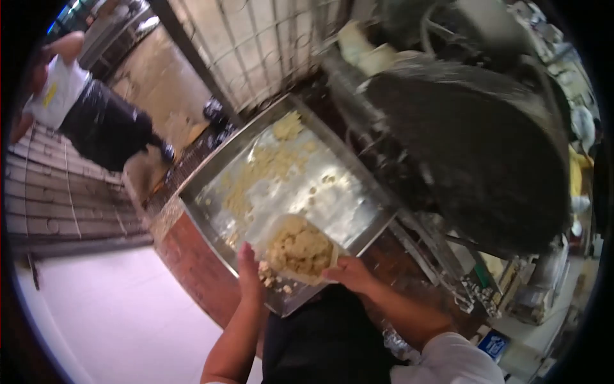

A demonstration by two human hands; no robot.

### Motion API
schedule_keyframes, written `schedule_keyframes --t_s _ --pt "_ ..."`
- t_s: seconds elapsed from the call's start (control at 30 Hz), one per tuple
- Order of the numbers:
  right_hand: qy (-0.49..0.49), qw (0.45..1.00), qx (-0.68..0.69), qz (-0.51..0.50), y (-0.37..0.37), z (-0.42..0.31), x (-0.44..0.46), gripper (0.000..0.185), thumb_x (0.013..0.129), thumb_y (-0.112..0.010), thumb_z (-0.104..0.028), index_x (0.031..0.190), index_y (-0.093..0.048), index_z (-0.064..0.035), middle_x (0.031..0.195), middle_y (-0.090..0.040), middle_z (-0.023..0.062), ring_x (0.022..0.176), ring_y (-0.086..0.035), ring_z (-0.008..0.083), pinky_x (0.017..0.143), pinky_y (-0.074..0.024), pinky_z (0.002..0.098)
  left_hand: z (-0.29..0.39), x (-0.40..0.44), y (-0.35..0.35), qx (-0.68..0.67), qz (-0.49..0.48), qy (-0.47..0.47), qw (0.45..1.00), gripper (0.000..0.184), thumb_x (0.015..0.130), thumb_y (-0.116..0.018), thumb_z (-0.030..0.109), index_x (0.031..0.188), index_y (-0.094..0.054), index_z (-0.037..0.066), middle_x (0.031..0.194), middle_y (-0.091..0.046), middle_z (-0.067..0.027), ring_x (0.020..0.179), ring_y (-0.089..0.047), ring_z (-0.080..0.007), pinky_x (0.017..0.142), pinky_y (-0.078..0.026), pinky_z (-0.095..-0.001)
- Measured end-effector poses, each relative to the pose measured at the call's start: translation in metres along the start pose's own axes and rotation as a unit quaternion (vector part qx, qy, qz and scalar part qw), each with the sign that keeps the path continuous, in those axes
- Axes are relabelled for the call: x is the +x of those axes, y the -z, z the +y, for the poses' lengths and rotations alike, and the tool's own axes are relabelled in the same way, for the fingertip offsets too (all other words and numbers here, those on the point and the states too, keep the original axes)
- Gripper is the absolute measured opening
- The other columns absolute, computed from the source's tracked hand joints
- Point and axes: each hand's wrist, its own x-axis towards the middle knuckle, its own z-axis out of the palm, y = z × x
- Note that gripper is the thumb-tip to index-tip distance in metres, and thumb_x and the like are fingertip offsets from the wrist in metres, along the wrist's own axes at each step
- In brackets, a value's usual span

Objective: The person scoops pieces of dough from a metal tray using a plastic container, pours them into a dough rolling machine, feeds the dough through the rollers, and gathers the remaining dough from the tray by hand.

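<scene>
A pale, translucent bowl-like container (279,225) is heaped with yellowish crumbly dough (300,248), over the near end of a large metal tray (348,221). My right hand (350,274) grips its right rim, thumb on top. On the other side, my left hand (249,274) is upright with its fingers stretched out, close beside the container; whether it touches is hard to tell. Below them, loose crumbs (272,276) lie in the tray's near corner. More crumbs (256,173) are scattered along the tray's left side, with a bigger lump (288,126) at the far corner.
The tray rests on a reddish-brown surface (198,249). A big dark round machine part (473,153) stands close on the right. White surface (121,313) lies at lower left. Beyond a metal grille (262,45), another person (96,109) stands at upper left.
</scene>
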Motion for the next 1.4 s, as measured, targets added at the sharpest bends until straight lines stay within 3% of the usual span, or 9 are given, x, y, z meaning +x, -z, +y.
schedule_keyframes --t_s 0.23,0.33,0.57,0.67,0.9,1.03,1.2,1.33,1.4 --pt "0.034 0.994 -0.047 0.093 0.041 -0.051 -0.143 0.036 0.084 -0.070 -0.039 0.084 -0.069 -0.0025 0.061 -0.059 0.0022 0.059 -0.055 0.0079 0.056 -0.0452 0.0273 0.070 0.014 -0.012 0.070 -0.063 -0.127 0.987 0.072 0.093 -0.033 0.064 0.143 -0.037 0.012 0.149 -0.036 -0.0098 0.136 -0.033 -0.0276 0.108 -0.023 -0.0452" --pt "0.065 0.988 0.009 0.142 0.055 -0.050 -0.213 0.037 0.084 -0.069 -0.039 0.082 -0.069 -0.0020 0.062 -0.061 0.0017 0.059 -0.056 0.0076 0.055 -0.0452 0.0271 0.093 -0.001 -0.042 0.078 -0.058 -0.178 0.979 0.062 0.092 -0.043 0.057 0.133 -0.048 0.010 0.128 -0.055 -0.0077 0.112 -0.054 -0.0207 0.087 -0.041 -0.0354" --pt "0.064 0.942 0.220 0.246 0.116 -0.053 -0.356 0.030 0.083 -0.068 -0.025 0.096 -0.069 0.0023 0.081 -0.068 0.0077 0.069 -0.063 0.0145 0.061 -0.0488 0.0278 0.191 -0.092 -0.173 0.104 -0.186 -0.404 0.890 0.037 0.096 -0.052 0.024 0.121 -0.055 -0.004 0.118 -0.060 -0.0126 0.110 -0.055 -0.0202 0.097 -0.040 -0.0328" --pt "0.095 0.907 0.269 0.311 0.153 -0.056 -0.408 0.030 0.073 -0.069 -0.025 0.083 -0.068 0.0035 0.077 -0.068 0.0089 0.067 -0.063 0.0167 0.063 -0.0500 0.0297 0.235 -0.123 -0.241 0.056 -0.220 -0.501 0.835 0.036 0.096 -0.051 0.024 0.120 -0.056 -0.004 0.118 -0.060 -0.0127 0.111 -0.055 -0.0205 0.098 -0.039 -0.0323" --pt "0.240 0.823 0.285 0.429 0.299 0.021 -0.492 0.048 0.074 -0.069 -0.027 0.108 -0.059 0.0045 0.098 -0.066 0.0102 0.082 -0.066 0.0210 0.074 -0.0551 0.0337 0.328 -0.208 -0.387 0.065 -0.239 -0.625 0.740 0.045 0.097 -0.048 0.037 0.120 -0.057 0.000 0.120 -0.061 -0.0100 0.111 -0.056 -0.0196 0.093 -0.041 -0.0334" --pt "0.302 0.788 0.259 0.469 0.346 -0.036 -0.514 0.047 0.075 -0.071 -0.038 0.100 -0.058 0.0000 0.097 -0.064 0.0111 0.085 -0.064 0.0218 0.076 -0.0540 0.0350 0.373 -0.215 -0.452 0.150 -0.238 -0.676 0.682 0.037 0.095 -0.053 0.026 0.117 -0.059 -0.003 0.115 -0.061 -0.0149 0.110 -0.057 -0.0237 0.094 -0.042 -0.0325" --pt "0.301 0.815 0.215 0.446 0.362 -0.128 -0.515 0.057 0.076 -0.072 -0.044 0.108 -0.056 0.0005 0.103 -0.063 0.0143 0.092 -0.063 0.0244 0.080 -0.0531 0.0379 0.414 -0.182 -0.515 0.294 -0.184 -0.689 0.636 0.050 0.092 -0.052 0.043 0.113 -0.061 -0.002 0.110 -0.062 -0.0223 0.107 -0.058 -0.0337 0.093 -0.043 -0.0382" --pt "0.306 0.725 0.179 0.591 0.377 -0.148 -0.510 0.050 0.070 -0.077 -0.044 0.087 -0.063 0.0015 0.082 -0.067 0.0108 0.072 -0.066 0.0193 0.064 -0.0551 0.0315 0.420 -0.136 -0.548 0.365 -0.216 -0.657 0.623 0.064 0.090 -0.051 0.054 0.121 -0.058 -0.001 0.125 -0.055 -0.0225 0.118 -0.051 -0.0354 0.101 -0.038 -0.0388" --pt "0.235 0.799 0.079 0.549 0.386 -0.190 -0.507 0.048 0.071 -0.076 -0.049 0.074 -0.062 -0.0026 0.063 -0.062 0.0041 0.052 -0.059 0.0128 0.046 -0.0473 0.0261 0.422 -0.110 -0.562 0.365 -0.244 -0.632 0.639 0.069 0.089 -0.049 0.058 0.125 -0.055 -0.001 0.131 -0.051 -0.0228 0.124 -0.047 -0.0355 0.105 -0.035 -0.0391"
